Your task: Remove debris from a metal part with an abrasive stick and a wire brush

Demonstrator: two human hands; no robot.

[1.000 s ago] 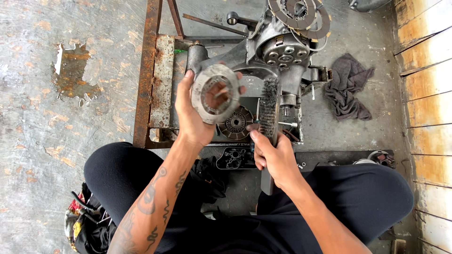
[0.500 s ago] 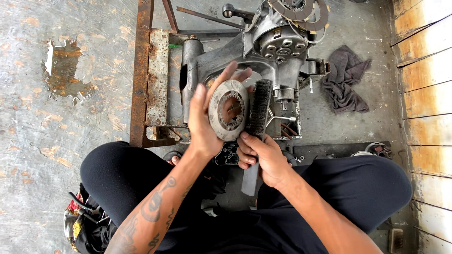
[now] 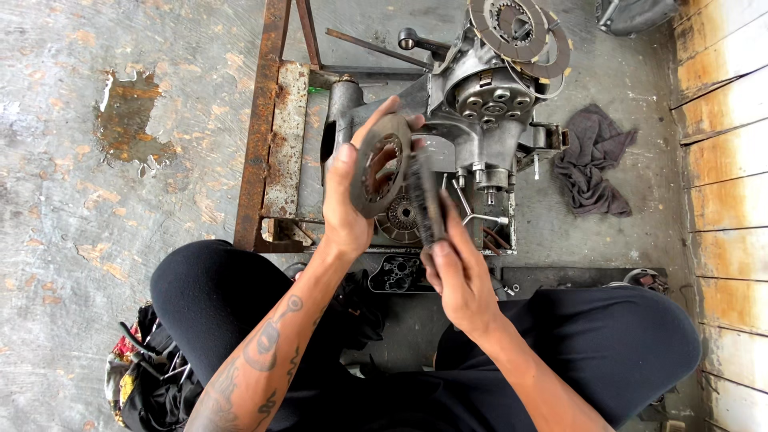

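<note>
My left hand [image 3: 350, 200] holds a round, rusty clutch disc [image 3: 381, 166] with a toothed centre hole, tilted on edge with its face turned towards the right. In my right hand [image 3: 458, 272] is a dark wire brush [image 3: 424, 200], held upright with its bristles against the face of the disc. Both are raised just in front of a grey engine case [image 3: 480, 120] that rests on a rusty steel frame [image 3: 272, 120]. Two more ring-shaped discs [image 3: 520, 32] lie on top of the engine.
A dark rag [image 3: 592, 160] lies on the concrete floor [image 3: 120, 200] right of the engine. A small dark cover part [image 3: 394, 274] sits between my knees. A bag with tools [image 3: 144, 368] is at my left thigh. Wooden planks [image 3: 724, 160] line the right side.
The disc has turned from facing me to standing on edge. My right hand has brought the brush up against it. The view has shifted slightly.
</note>
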